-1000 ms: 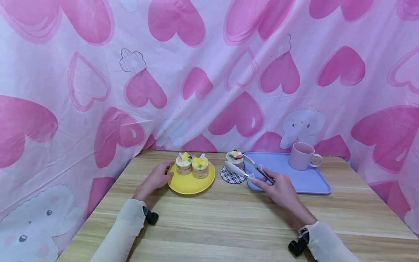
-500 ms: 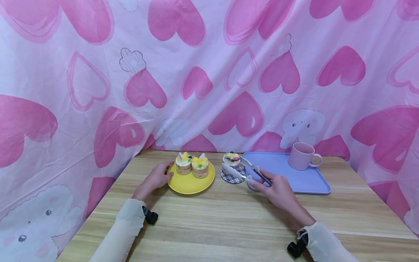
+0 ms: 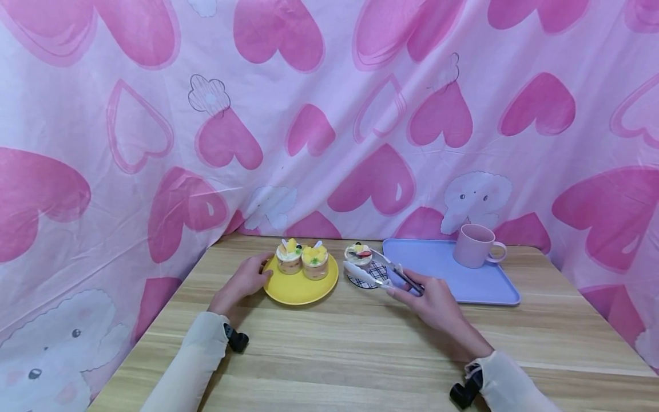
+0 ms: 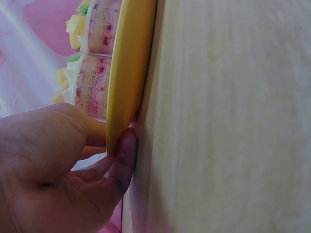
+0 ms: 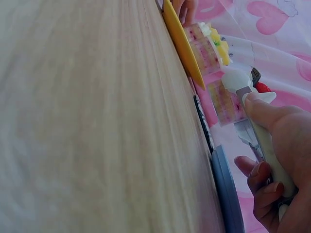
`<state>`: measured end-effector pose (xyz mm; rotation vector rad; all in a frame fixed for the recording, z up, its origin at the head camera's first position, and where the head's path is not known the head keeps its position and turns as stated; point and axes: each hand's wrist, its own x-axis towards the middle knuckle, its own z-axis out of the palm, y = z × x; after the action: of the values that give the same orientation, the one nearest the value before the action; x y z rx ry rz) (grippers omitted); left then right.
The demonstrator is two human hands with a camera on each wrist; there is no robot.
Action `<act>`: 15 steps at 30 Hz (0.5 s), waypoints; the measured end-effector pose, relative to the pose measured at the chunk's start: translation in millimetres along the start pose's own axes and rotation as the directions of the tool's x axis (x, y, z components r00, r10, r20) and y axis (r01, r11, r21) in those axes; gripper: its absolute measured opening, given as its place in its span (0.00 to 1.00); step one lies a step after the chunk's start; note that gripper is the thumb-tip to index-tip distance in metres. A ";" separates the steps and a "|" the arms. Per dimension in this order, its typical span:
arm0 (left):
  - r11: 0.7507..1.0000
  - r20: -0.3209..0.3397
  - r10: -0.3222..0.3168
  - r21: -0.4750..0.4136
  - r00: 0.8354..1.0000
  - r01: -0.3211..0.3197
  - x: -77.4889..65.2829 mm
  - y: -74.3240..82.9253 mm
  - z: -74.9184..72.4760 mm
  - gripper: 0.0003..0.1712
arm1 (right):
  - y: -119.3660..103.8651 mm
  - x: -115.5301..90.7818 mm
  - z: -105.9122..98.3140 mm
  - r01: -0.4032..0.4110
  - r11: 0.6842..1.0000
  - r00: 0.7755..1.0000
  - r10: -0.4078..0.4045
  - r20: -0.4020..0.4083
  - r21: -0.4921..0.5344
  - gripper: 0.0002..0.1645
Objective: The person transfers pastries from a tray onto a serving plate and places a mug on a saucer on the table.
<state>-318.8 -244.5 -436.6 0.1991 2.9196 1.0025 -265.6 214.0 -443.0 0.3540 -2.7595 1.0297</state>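
Observation:
My left hand (image 3: 248, 279) pinches the left rim of a yellow plate (image 3: 298, 294), thumb above and fingers below in the left wrist view. Two clear dessert cups (image 3: 289, 262) with cake layers, cream and yellow fruit stand on the plate. My right hand (image 3: 436, 298) grips a pair of tongs (image 5: 268, 150) with white tips. Between those tips is a third dessert cup (image 5: 223, 102), topped with cream, a strawberry piece and a dark piece. In the right wrist view this cup hangs above the checked coaster (image 3: 380, 273), with a gap beneath it.
A blue tray (image 3: 437, 280) lies right of the coaster, bearing a pink mug (image 3: 472, 249) at its back. All stand on a wooden table (image 3: 329, 355). Behind the table's far edge hangs a pink curtain (image 3: 309, 189) with hearts.
My right hand has moved slightly left, carrying the third dessert cup in the tongs from the tray side toward the yellow plate. The left hand and plate have stayed put.

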 end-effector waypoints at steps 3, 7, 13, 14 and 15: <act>1.000 0.003 -0.001 0.000 1.000 0.001 -0.4 0.6 -0.6 0.33 | -2.5 -0.8 0.9 0.007 1.000 1.000 -0.007 0.003 0.006 0.53; 1.000 0.005 0.000 0.003 1.000 0.000 -0.6 0.3 -1.2 0.33 | -5.8 -1.8 2.9 0.007 1.000 1.000 -0.007 0.013 0.020 0.53; 1.000 0.001 0.007 0.010 1.000 -0.007 0.2 -1.5 -0.6 0.33 | -10.5 -4.0 6.8 0.017 0.998 1.000 -0.019 0.022 0.056 0.54; 1.000 0.000 0.007 0.010 1.000 -0.007 0.3 -1.5 -0.5 0.33 | -10.8 -4.3 7.4 0.018 0.998 1.000 -0.020 0.023 0.058 0.54; 1.000 0.001 0.007 0.012 1.000 -0.007 0.3 -1.4 -0.4 0.33 | -11.0 -4.5 8.0 0.019 0.998 0.999 -0.021 0.025 0.058 0.54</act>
<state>-319.4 -245.8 -437.2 0.2111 2.9266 0.9861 -258.8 201.4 -443.2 0.4048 -2.7469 1.1101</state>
